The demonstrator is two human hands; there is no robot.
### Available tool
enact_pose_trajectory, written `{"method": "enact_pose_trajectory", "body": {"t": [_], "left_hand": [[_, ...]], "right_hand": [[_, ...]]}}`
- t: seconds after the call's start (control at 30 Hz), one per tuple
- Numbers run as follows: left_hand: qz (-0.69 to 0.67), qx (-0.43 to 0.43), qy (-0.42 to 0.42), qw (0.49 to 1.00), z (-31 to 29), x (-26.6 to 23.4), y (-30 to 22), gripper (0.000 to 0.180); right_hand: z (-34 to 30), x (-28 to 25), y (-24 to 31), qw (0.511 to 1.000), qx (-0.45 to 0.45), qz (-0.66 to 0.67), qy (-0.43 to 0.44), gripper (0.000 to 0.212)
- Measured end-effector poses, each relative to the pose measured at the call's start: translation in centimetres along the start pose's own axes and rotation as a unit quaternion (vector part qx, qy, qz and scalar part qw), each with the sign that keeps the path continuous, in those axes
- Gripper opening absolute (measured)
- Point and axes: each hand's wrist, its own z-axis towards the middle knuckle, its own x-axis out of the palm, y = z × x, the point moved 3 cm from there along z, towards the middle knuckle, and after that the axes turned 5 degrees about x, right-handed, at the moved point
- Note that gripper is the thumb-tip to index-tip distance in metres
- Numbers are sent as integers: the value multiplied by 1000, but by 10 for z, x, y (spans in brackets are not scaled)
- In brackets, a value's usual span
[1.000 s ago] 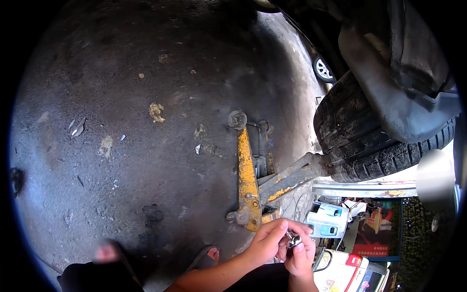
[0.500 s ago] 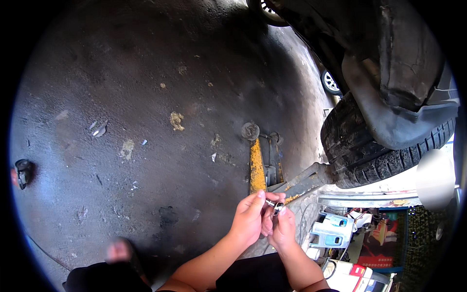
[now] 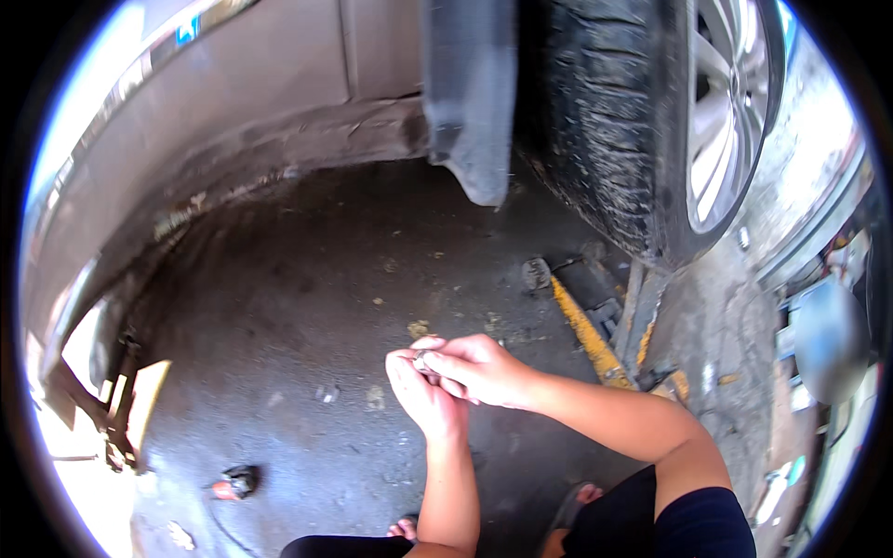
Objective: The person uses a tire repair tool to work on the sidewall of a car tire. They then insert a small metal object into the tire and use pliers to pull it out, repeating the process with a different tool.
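Both hands meet in front of me, over the dark floor. My left hand (image 3: pixel 430 400) comes up from below with its fingers closed round a small shiny metal piece (image 3: pixel 424 362), rounded like a socket. My right hand (image 3: pixel 486 367) reaches in from the right and grips the same piece with thumb and fingers. Most of the piece is hidden by the fingers, so its full shape cannot be made out. Beyond my hands at upper right is a car tire (image 3: pixel 605 121) with a silver alloy wheel (image 3: pixel 726 121), its tread toward me.
A brown car body (image 3: pixel 251 102) spans the top left, with a grey liner flap (image 3: pixel 474 112) beside the tire. Worn yellow lift arms (image 3: pixel 591 330) lie low at right. On the floor at lower left sits a red-and-black corded tool (image 3: pixel 237 483). Clutter lines the right rim.
My view has swung so the car body and wheel now fill the top. My joined hands appear further left in the picture, still on the small metal piece.
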Motion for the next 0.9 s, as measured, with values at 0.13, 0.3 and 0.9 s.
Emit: {"method": "enact_pose_trajectory", "body": {"t": [0.13, 0.3, 0.9], "left_hand": [[131, 144, 62, 979, 49, -1, -60, 33], [481, 188, 275, 811, 45, 43, -103, 25], [346, -199, 55, 915, 11, -26, -61, 30]], "right_hand": [[39, 30, 11, 974, -85, 167, 130, 37], [31, 47, -13, 868, -210, 418, 163, 46], [93, -19, -254, 898, 221, -381, 15, 31]]}}
